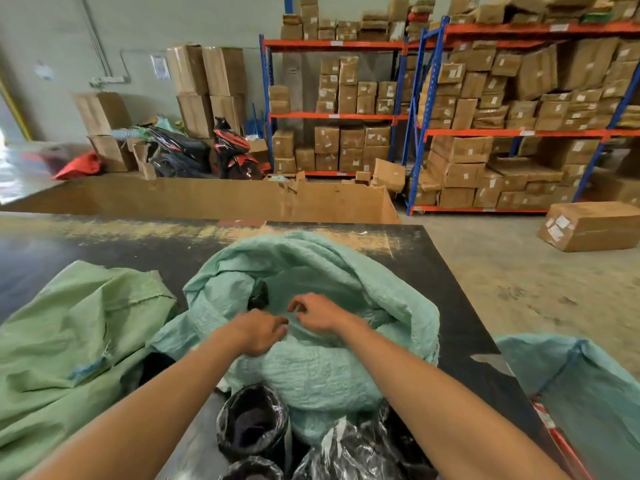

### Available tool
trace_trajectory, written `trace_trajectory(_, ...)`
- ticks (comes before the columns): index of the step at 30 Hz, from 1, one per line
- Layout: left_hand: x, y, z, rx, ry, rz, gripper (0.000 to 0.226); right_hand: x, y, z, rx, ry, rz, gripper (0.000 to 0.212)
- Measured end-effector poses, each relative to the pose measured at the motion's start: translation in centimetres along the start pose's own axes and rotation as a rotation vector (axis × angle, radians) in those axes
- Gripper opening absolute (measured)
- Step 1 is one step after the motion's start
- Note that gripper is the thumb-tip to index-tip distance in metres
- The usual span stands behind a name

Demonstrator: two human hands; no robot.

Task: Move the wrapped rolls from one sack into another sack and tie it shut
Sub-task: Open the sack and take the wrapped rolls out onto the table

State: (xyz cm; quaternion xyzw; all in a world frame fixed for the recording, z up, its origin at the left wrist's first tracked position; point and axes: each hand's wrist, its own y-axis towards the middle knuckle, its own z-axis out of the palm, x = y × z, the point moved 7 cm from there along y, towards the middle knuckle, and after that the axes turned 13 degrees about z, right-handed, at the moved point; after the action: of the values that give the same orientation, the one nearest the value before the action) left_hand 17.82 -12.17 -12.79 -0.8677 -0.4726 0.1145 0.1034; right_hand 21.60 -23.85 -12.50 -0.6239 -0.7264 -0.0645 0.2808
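Observation:
A light teal woven sack [346, 271] lies open on the dark table [450, 306], its mouth facing me. My left hand [259, 332] grips the near lip of the sack, fingers curled into the fabric. My right hand [317, 311] hovers just inside the mouth with fingers loosely curled, thumb and forefinger close to the fabric. One dark wrapped roll [259, 294] shows inside the sack at its left side. Several dark rolls in clear plastic wrap [252, 420] stand at the near edge below my arms.
A green sack [69, 341] lies crumpled at the left. Another teal sack [581, 393] stands at the right by a red strip. Behind the table are a large cardboard bin [207, 199], a scooter and shelves of cartons; a carton [592, 225] lies on the floor.

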Motion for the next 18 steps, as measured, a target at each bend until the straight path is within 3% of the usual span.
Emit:
trace_trajectory(2,0.2,0.1,0.0,0.037,0.281,-0.025,0.051,0.4,3.2,0.9,0.032,0.016,0.010,0.039)
trace_trajectory(4,0.4,0.2,-0.1,-0.031,0.366,-0.028,0.058,1.0,6.0,1.6,0.050,0.031,0.004,0.038)
trace_trajectory(7,1.4,-0.2,0.1,-0.061,0.308,-0.070,0.070,2.4,8.9,2.6,0.069,0.013,-0.049,0.032)
trace_trajectory(11,5.7,-0.6,1.9,0.139,0.091,-0.264,0.049,4.9,11.2,4.2,0.127,-0.111,-0.139,0.037)
trace_trajectory(15,8.1,-0.4,2.4,0.237,0.176,-0.402,0.054,7.1,12.4,5.4,0.138,-0.254,-0.236,0.049)
trace_trajectory(18,8.4,-0.1,2.0,0.268,0.313,-0.505,0.055,6.8,14.0,6.4,0.113,-0.366,-0.196,0.060)
